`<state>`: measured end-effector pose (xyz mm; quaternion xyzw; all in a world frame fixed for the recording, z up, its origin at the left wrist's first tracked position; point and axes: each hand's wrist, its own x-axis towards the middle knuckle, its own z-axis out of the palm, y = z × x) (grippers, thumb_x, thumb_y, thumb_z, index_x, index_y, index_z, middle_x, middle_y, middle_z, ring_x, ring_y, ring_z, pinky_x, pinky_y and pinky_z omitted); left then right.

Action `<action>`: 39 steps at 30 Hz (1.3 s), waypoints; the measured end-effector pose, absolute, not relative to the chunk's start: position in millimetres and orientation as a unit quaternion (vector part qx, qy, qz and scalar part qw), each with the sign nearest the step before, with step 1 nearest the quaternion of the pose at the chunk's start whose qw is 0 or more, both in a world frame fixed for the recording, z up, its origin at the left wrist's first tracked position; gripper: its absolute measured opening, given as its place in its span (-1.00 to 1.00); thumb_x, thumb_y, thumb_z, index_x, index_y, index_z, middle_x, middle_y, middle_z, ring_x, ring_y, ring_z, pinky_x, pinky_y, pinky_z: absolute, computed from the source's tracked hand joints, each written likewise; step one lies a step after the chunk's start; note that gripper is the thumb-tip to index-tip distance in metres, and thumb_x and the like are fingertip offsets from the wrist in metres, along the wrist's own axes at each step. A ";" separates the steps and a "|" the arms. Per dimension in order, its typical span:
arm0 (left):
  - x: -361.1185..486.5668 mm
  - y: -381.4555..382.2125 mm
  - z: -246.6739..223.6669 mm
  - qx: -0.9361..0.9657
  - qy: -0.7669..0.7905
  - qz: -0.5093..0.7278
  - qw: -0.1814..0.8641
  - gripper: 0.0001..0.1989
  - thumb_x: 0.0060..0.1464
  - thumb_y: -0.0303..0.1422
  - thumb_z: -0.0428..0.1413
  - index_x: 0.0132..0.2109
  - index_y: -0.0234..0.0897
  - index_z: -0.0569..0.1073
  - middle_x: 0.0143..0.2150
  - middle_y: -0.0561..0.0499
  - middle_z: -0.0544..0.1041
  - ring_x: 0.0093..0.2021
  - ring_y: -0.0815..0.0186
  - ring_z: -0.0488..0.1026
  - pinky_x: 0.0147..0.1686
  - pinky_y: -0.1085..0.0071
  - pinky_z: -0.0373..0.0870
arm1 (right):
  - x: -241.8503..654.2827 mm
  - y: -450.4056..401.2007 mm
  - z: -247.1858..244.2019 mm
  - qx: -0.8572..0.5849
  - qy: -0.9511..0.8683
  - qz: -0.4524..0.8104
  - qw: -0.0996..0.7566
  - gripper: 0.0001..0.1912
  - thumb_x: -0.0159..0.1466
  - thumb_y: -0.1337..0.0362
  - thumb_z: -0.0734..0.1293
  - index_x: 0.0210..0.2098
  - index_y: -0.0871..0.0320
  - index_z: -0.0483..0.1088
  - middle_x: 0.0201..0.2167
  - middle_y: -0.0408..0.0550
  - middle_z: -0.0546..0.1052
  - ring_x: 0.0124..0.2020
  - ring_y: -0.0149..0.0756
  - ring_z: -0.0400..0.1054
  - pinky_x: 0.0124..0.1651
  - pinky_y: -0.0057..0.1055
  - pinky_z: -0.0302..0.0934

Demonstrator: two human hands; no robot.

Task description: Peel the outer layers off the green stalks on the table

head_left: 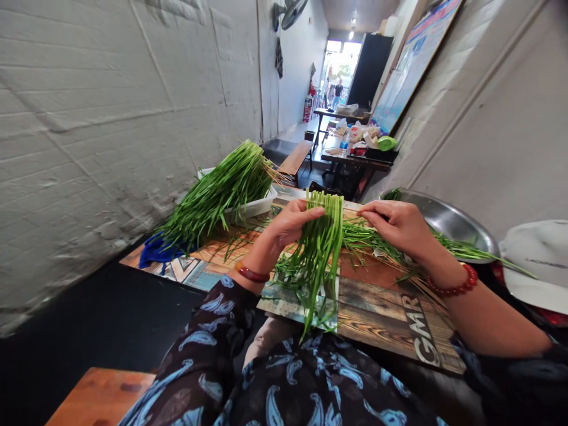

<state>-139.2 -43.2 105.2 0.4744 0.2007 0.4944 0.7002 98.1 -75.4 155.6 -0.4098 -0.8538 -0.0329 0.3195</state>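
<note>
My left hand (pixel 295 223) grips a row of garlic chives (pixel 323 254), thumb laid across the stalks near their cut ends. The stalks sit side by side, and their long leaves hang over the table's near edge. To the right, apart from that row, my right hand (pixel 394 226) has its thumb and forefinger pinched together; what they hold, if anything, is too small to make out. Loose chives (pixel 366 236) lie on the table behind and below both hands. Thin wooden sticks (pixel 428 287) lie at the right, partly under my right forearm.
A big heap of skewered chives (pixel 222 189) rests on a white tray (pixel 261 204) at the left, above a blue cloth (pixel 160 251). A steel bowl (pixel 448 216) and a white cap (pixel 539 260) are at the right. The patterned table (pixel 368 307) has walls on both sides.
</note>
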 end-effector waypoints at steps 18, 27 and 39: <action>-134.4 -27.9 106.3 0.519 0.220 0.492 0.663 -0.61 -0.21 -0.15 0.43 -0.33 -0.38 0.56 -0.42 0.00 0.60 -0.45 0.42 0.49 -0.38 0.53 0.40 | 108.9 -70.3 155.3 -0.427 -0.828 -0.035 0.363 -0.77 0.32 0.30 0.25 -0.30 0.11 0.56 -0.36 -0.08 0.65 -0.35 -0.23 0.53 -0.29 -0.35 0.28; -165.7 -20.9 64.7 0.604 0.332 0.371 0.623 -0.64 -0.21 -0.21 0.43 -0.32 -0.40 0.61 -0.37 -0.05 0.63 -0.41 0.37 0.49 -0.32 0.46 0.39 | 142.7 -35.2 185.4 -0.490 -0.734 -0.136 0.451 -0.76 0.31 0.27 0.25 -0.26 0.09 0.59 -0.42 -0.08 0.64 -0.36 -0.21 0.53 -0.29 -0.30 0.31; -198.9 -27.3 66.3 0.546 0.446 0.539 0.462 -0.37 -0.19 -0.05 0.38 -0.01 -0.35 0.56 -0.02 -0.18 0.61 -0.03 0.10 0.53 -0.05 0.31 0.37 | 149.9 -50.7 203.4 -0.498 -0.713 -0.174 0.462 -0.77 0.32 0.23 0.27 -0.30 0.06 0.59 -0.44 -0.10 0.63 -0.41 -0.24 0.51 -0.32 -0.31 0.32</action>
